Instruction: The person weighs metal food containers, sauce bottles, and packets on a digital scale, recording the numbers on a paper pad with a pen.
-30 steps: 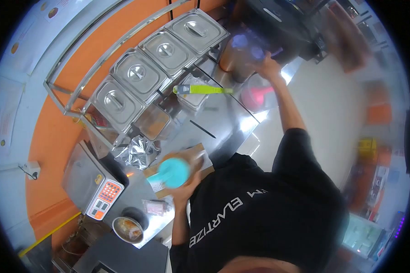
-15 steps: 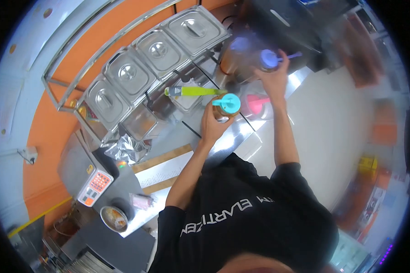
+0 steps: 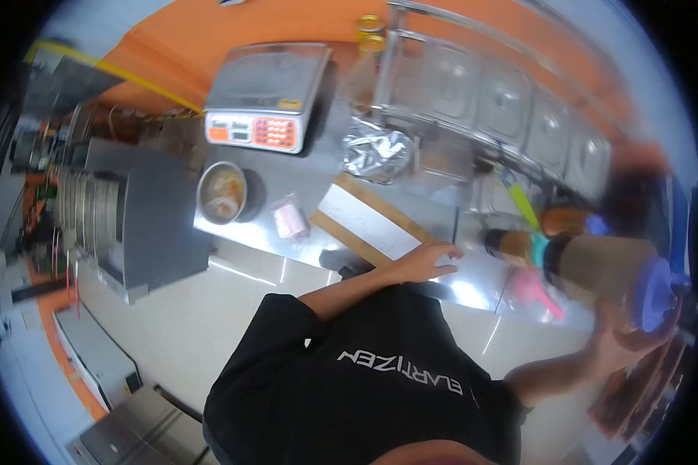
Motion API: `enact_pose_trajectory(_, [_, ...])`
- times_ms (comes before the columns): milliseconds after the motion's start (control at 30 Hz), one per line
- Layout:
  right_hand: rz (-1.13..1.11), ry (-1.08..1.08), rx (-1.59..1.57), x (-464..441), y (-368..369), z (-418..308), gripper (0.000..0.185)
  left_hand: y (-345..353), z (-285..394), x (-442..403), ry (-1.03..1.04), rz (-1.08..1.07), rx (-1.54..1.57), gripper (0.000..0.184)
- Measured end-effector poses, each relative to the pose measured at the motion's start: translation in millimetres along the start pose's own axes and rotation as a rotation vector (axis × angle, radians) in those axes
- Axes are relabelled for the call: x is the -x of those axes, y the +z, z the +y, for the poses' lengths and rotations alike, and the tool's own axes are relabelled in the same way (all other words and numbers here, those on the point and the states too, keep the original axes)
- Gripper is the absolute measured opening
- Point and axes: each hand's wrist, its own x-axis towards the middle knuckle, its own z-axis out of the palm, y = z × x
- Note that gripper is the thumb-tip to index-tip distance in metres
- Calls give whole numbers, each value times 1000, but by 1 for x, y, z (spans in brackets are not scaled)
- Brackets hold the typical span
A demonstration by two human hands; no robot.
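Note:
My right hand (image 3: pixel 624 341) grips a large clear jar (image 3: pixel 597 263) near its purple lid, at the right of the view. Brownish contents show through its wall, and the jar lies sideways in the picture. Behind its dark base, a smaller jar with a turquoise lid (image 3: pixel 513 245) stands on the counter, partly hidden. My left hand (image 3: pixel 426 262) is open and holds nothing, its fingers apart above the counter beside a long printed paper (image 3: pixel 368 221) on brown backing. A clear container with a pink scoop (image 3: pixel 537 293) sits below the held jar.
Lidded steel pans (image 3: pixel 504 108) stand in a rack at the back. Along the counter are a scale (image 3: pixel 267 97), a bowl of food (image 3: pixel 222 193), a pink packet (image 3: pixel 290 220), crumpled foil (image 3: pixel 376 149) and a green-handled tool (image 3: pixel 521 203). An amber jar (image 3: pixel 566 222) stands behind.
My view has swung left towards the scale and bowl. My left hand has let go of the turquoise-lidded jar. My right hand has lifted the purple-lidded jar closer.

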Motion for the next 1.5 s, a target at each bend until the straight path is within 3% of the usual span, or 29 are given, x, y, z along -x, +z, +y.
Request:
enact_pose_trajectory(133, [-186, 62, -785, -36, 116, -120, 118, -72, -16, 88, -100, 270, 111, 35])
enact_pose_trajectory(233, [-347, 181, -1150, -50, 228, -196, 109, -108, -41, 150, -142, 489, 227, 34])
enact_pose_trajectory(367, [-411, 54, -1302, -49, 378, -283, 97, -126, -36, 225, -169, 776, 276, 33])
enact_pose_trajectory(433, [-324, -177, -874, -55, 457, -309, 92, -121, -41, 258, -231, 900, 301, 32])
enact_pose_trajectory(533, [-329, -96, -1064, -59, 541, -352, 98, -95, -90, 297, -162, 1206, 469, 32])
enact_pose_trajectory(633, [-264, -171, -992, -70, 602, -374, 99, -72, -111, 330, -311, 1410, 461, 32])
enact_pose_trajectory(733, [-311, -132, -989, -74, 603, -392, 96, -42, -152, 358, -598, 1448, 385, 37])
enact_pose_trajectory(800, [-551, -115, -1041, -81, 642, -381, 95, -29, -167, 373, -715, 1342, 375, 37])
enact_pose_trajectory(867, [-651, -136, -978, -82, 641, -385, 93, -11, -195, 383, -835, 1234, 370, 43])
enact_pose_trajectory(933, [-601, -196, -801, -77, 567, -395, 90, -1, -220, 392, -945, 1055, 297, 49])
enact_pose_trajectory(1000, [-430, -8, -1012, -58, 511, -394, 81, 3, -239, 395, -962, 944, 272, 55])
enact_pose_trajectory(1067, [-400, 88, -1277, -36, 448, -378, 65, 6, -266, 399, -897, 961, 302, 54])
enact_pose_trajectory(1133, [-615, 102, -1268, -7, 401, -337, 42, 17, -309, 403, -810, 1006, 457, 53])
enact_pose_trajectory(1200, [-905, 157, -999, 33, 380, -271, 21, 11, -317, 402, -854, 992, 570, 51])
enact_pose_trajectory(1233, [-863, 31, -798, 56, 369, -247, 11, 13, -333, 407, -815, 952, 569, 50])
enact_pose_trajectory(1267, [-929, 82, -753, 79, 358, -220, 10, 7, -332, 405, -887, 916, 533, 46])
enact_pose_trajectory(1333, [-987, 215, -648, 122, 333, -178, 10, 6, -373, 410, -756, 892, 405, 38])
enact_pose_trajectory(1400, [-936, 415, -588, 155, 305, -156, 14, -14, -352, 399, -687, 807, 105, 23])
enact_pose_trajectory(1500, [-822, 604, -559, 202, 274, -117, 32, -50, -340, 383, -710, 751, 175, 20])
